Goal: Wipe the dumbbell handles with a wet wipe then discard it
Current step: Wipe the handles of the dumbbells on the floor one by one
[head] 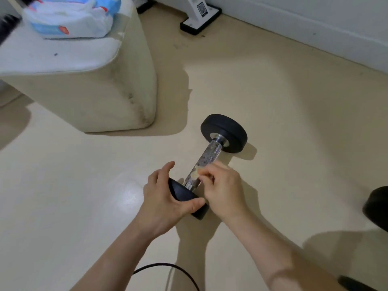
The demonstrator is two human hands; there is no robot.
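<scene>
A dumbbell (216, 148) with black round heads and a knurled chrome handle lies on the beige floor, angled from near left to far right. My left hand (161, 198) grips its near head, thumb over the rim. My right hand (222, 185) is blurred, its fingers curled and pinched against the near part of the handle, next to a small yellowish patch (195, 175) on the metal. No wipe shows in either hand. A blue and white wet wipe pack (69, 17) rests on the beige stool (100, 97) at the upper left.
Part of a second black dumbbell head (378, 208) shows at the right edge. A black cable (168, 266) loops across the floor near my forearms. A white stand base (199, 17) sits by the far wall. Open floor lies left of the dumbbell.
</scene>
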